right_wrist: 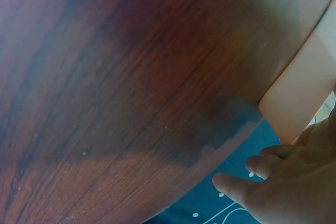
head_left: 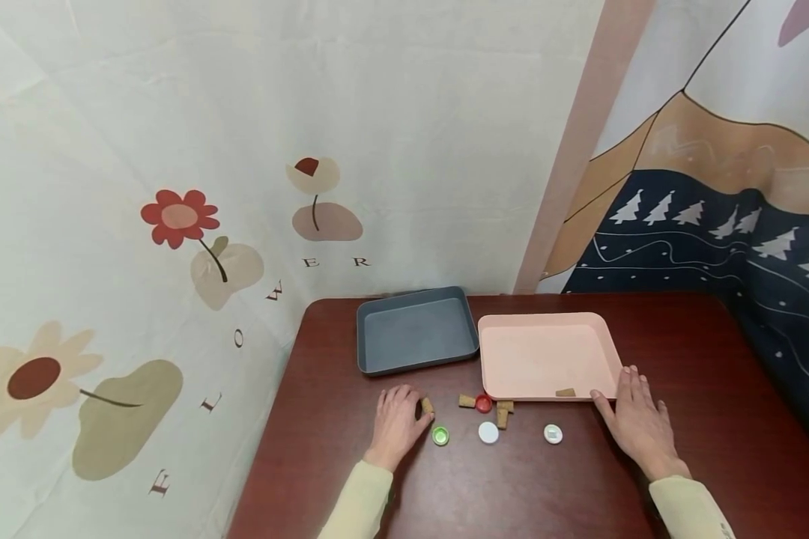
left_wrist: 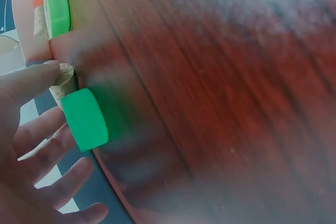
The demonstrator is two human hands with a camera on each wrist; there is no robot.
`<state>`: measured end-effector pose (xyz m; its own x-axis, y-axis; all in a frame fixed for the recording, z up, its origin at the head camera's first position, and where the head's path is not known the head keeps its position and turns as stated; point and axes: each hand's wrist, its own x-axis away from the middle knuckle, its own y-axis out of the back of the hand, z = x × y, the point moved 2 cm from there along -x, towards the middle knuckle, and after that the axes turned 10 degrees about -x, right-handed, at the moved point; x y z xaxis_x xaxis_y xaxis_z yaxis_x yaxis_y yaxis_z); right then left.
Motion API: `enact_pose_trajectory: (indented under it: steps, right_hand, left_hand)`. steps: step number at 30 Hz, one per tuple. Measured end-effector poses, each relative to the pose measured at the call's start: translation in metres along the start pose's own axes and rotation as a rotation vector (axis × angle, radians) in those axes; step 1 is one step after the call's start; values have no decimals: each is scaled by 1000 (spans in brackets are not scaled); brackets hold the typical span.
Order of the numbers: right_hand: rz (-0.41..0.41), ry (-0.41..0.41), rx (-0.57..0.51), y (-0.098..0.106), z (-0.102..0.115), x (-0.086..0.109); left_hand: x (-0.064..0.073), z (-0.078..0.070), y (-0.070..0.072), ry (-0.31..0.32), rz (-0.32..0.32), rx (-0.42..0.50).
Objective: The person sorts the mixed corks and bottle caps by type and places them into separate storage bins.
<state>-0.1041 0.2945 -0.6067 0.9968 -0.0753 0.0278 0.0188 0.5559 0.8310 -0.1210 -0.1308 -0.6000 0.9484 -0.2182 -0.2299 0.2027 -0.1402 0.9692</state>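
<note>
My left hand (head_left: 395,423) is low over the table in front of the blue-grey tray, pinching a cork (head_left: 428,406) between thumb and index finger; the other fingers are spread. A green bottle cap (left_wrist: 85,119) stands on edge right beside that cork in the left wrist view; the hand hides it in the head view. Another green cap (head_left: 440,436) lies just right of the thumb. My right hand (head_left: 640,428) lies with extended fingers at the front right corner of the pink tray (head_left: 546,352), thumb at its rim.
The blue-grey tray (head_left: 418,329) stands left of the pink tray, which has a cork (head_left: 565,392) by its front wall. Between the hands lie a red cap (head_left: 483,403), a white cap (head_left: 488,433), another whitish cap (head_left: 553,434) and several corks (head_left: 502,418). A printed curtain (head_left: 411,150) hangs behind.
</note>
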Motion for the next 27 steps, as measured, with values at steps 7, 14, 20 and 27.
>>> enact_pose_trajectory:
  steps: [7,14,20,27]
  right_hand:
    - [-16,13,2,-1,1,0]
    - [-21,9,1,-1,0,1]
    - [-11,5,-6,0,1,1]
    - [-13,2,-7,-1,0,0]
  left_hand:
    - [2,-2,4,0,-50,2]
    - [2,-11,14,-23,-150,90]
    - [1,-23,26,-58,-213,117]
    - [-1,-35,36,-72,-257,144]
